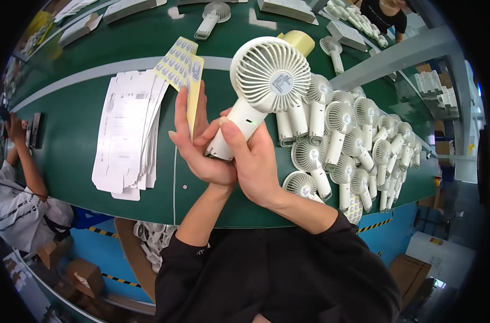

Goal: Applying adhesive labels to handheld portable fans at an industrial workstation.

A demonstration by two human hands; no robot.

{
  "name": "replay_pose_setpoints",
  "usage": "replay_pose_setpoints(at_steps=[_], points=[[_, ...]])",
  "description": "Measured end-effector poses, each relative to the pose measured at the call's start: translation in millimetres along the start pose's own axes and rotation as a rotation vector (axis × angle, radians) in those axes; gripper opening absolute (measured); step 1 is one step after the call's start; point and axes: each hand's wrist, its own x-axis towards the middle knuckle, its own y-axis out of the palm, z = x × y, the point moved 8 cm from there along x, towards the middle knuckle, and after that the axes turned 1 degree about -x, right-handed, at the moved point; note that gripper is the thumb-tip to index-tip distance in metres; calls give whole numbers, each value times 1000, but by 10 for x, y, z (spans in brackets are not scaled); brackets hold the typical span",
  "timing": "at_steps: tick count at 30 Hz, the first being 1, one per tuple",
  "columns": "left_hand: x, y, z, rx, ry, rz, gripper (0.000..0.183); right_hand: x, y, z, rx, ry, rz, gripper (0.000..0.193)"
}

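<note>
From where I'm standing, the right hand (255,164) grips a white fan (257,91) over the table (72,156), in from its near edge, label (282,83) already on, left hand (202,156) pinching sticker sheets (181,67), cartons (121,134) lying flat, so boxing's probably left.

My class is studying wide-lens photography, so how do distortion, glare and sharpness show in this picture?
Head view: the green table bows along its near edge, and the corners go black; head view: pale glare patches lie toward the top; head view: the held fan shows crisp slats, while the far left rim looks soft.
</note>
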Motion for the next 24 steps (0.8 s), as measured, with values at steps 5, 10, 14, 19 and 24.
replay_pose_setpoints(at_steps=[5, 10, 14, 19, 24], points=[[163, -106, -31, 161, 113, 93, 80, 213, -84, 196, -3, -5, 56, 40], [464, -294, -173, 409, 321, 161, 64, 310, -303, 328, -102, 5, 29, 39], [639, -447, 34, 654, 218, 220, 32, 373, -394, 406, -132, -8, 53, 39], [641, -528, 320, 771, 88, 288, 27, 536, -467, 467, -158, -28, 22, 37], [664, -572, 413, 824, 6, 311, 28, 814, -579, 435, -178, -30, -15, 38]])
